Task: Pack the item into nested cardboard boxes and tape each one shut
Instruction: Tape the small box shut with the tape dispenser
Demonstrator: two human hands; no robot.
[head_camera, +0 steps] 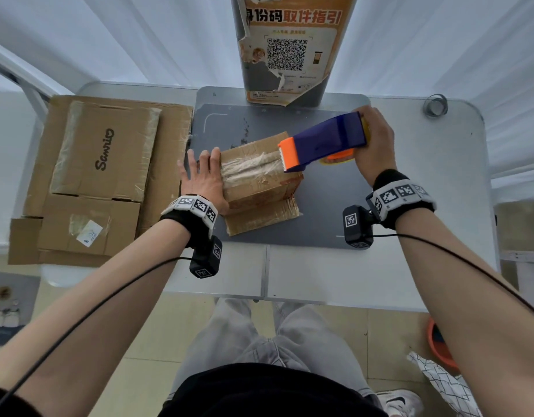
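Head view: the left hand [204, 179] lies flat, fingers straight, against the left side of the small box [259, 173], likely bracing it. The right hand [372, 145] grips the tape dispenser [323, 142], its orange blade on the box's taped top seam. The box sits on a grey mat [326, 203]; flattened cartons [103, 176] lie left of it on the white table [440, 206], a postered bin [290, 49] behind it.

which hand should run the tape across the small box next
Right. The right hand already grips the tape dispenser, its orange blade end on the small box top. The left hand lies flat against the box's left side, bracing it.
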